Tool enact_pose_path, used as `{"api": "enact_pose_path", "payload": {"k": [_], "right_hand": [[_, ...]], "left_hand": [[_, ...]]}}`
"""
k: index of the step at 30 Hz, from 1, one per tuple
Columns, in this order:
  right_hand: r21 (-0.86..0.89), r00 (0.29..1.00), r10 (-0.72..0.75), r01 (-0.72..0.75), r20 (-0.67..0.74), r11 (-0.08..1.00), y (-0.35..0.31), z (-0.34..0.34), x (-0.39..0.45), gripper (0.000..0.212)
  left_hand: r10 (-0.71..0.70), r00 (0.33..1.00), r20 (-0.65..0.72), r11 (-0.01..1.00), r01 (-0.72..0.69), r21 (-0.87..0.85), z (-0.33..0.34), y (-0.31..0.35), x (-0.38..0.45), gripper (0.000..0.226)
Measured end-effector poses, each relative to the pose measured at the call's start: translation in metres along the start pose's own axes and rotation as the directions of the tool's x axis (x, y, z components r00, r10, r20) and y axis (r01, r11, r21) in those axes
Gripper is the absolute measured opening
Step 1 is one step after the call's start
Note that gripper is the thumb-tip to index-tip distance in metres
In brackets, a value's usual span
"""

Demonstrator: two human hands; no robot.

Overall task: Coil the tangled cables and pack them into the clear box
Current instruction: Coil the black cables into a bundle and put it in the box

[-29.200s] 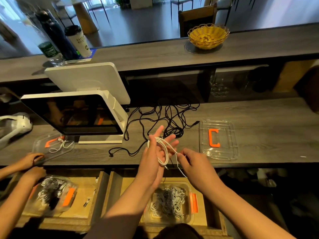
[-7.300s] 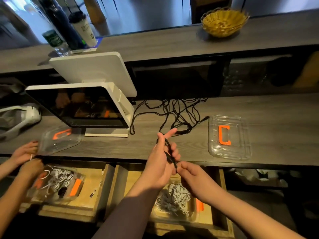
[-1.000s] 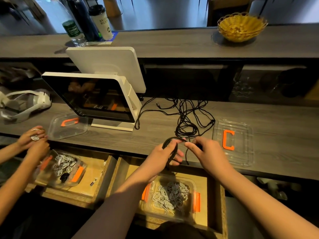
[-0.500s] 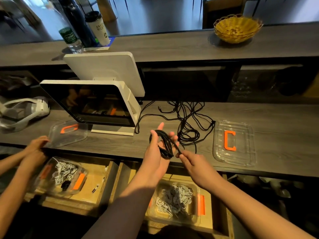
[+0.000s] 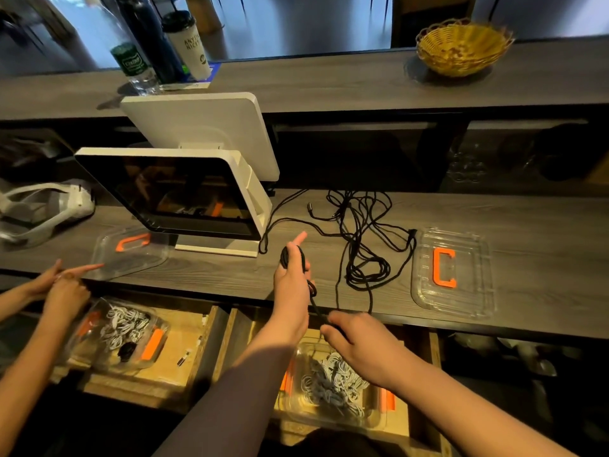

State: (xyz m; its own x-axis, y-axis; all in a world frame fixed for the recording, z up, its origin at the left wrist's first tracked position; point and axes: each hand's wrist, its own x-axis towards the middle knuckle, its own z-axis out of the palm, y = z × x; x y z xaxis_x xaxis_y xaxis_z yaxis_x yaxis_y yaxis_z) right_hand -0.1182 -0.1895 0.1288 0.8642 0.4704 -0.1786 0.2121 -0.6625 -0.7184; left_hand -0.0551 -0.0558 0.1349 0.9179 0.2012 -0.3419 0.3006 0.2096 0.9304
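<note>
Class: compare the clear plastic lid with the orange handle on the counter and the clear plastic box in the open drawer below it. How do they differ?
The clear plastic lid with the orange handle lies flat on the grey counter with nothing on it; the clear plastic box sits in the wooden drawer and holds coiled white cables. The lid is shallow, the box deeper. Both are transparent with orange fittings.

A thin black cable (image 5: 359, 245) lies tangled on the counter (image 5: 527, 232) toward its back edge, one strand running to a small coil over the front edge. The clear box (image 5: 333, 384), orange-latched and lidless, sits in the drawer below, holding coiled white cables (image 5: 329, 379).
</note>
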Motion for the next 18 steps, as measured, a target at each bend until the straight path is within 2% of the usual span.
{"api": "enact_pose_path", "payload": {"k": [2,4,7,10,12,16,18], "right_hand": [[0.006,0.999,-0.045,0.045,0.004,0.999,-0.004,0.000,-0.002,0.019],[0.035,0.994,-0.110,0.111,-0.022,0.993,-0.008,-0.002,-0.002,0.016],[-0.012,0.969,-0.225,0.225,-0.103,0.974,-0.012,-0.009,0.003,0.022],[-0.070,0.944,-0.282,0.274,-0.171,0.959,-0.011,-0.018,0.013,0.022],[-0.083,0.936,-0.279,0.268,-0.216,0.960,-0.009,-0.024,0.020,0.024],[-0.081,0.934,-0.164,0.146,-0.316,0.986,0.002,-0.036,0.033,0.033],[-0.077,0.941,-0.131,0.112,-0.312,0.991,0.008,-0.040,0.041,0.025]], "left_hand": [[0.028,0.999,0.025,0.978,-0.033,0.207,-0.006,-0.002,0.001,0.036],[0.018,0.994,0.103,0.952,-0.049,0.301,-0.012,-0.005,0.005,0.034],[-0.099,0.961,0.258,0.921,-0.010,0.390,-0.018,-0.005,0.006,0.036],[-0.249,0.871,0.424,0.900,0.047,0.434,-0.019,0.000,-0.002,0.052],[-0.338,0.817,0.466,0.883,0.105,0.457,-0.020,0.004,-0.007,0.065],[-0.450,0.761,0.467,0.867,0.248,0.431,-0.022,0.008,-0.013,0.074],[-0.448,0.726,0.522,0.867,0.209,0.453,-0.027,0.006,-0.011,0.078]]}}
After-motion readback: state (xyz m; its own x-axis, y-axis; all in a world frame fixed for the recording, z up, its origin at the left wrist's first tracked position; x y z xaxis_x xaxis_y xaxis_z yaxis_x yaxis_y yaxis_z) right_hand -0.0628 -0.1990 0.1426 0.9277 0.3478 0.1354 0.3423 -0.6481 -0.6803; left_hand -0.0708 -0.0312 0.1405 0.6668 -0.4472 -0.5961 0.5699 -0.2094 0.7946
